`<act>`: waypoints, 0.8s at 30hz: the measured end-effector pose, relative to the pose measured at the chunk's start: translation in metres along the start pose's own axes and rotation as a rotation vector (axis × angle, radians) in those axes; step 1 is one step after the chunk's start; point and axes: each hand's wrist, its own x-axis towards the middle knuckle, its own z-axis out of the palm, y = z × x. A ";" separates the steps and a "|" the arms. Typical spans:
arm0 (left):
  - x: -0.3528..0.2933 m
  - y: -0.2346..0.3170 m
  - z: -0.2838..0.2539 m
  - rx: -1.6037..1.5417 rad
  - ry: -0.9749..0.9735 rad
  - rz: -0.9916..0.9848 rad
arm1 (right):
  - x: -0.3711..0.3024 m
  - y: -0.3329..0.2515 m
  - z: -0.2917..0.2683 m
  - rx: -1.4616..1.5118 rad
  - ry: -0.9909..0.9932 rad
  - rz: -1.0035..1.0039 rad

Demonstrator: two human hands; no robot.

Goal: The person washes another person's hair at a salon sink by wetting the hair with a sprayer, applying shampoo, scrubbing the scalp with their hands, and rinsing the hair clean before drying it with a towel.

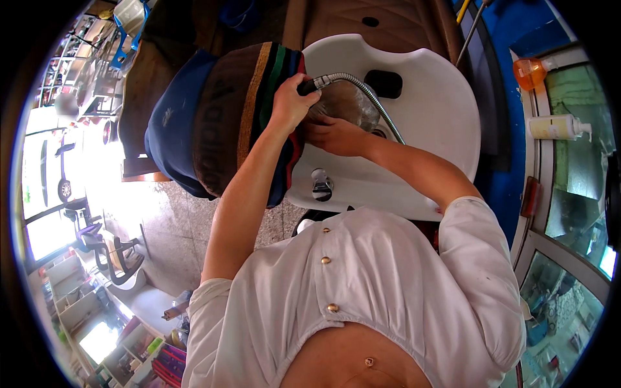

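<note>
My left hand [292, 105] is closed round the dark handle of a shower head [308, 86], with a ribbed metal hose [362, 88] arching from it toward the basin. Below it, water and wet greyish hair [349, 107] show in the white shampoo basin [446, 110]. My right hand [339, 136] lies against the near side of another person's head, fingers stretched out and partly hidden at the tips. That person lies back to the left, with a brown towel [223, 116] with gold, green and red stripes across the upper body and blue clothing [171, 123] beyond it.
A chrome tap lever [321, 184] stands on the basin's near side, and a black pad [383, 84] sits at its far side. To the right, an orange bottle [530, 73] and a white pump bottle [556, 127] stand on a ledge. A chair [116, 255] is at left.
</note>
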 end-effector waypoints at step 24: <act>-0.007 0.002 -0.004 -0.041 -0.019 -0.057 | -0.012 0.010 -0.015 0.106 0.014 0.035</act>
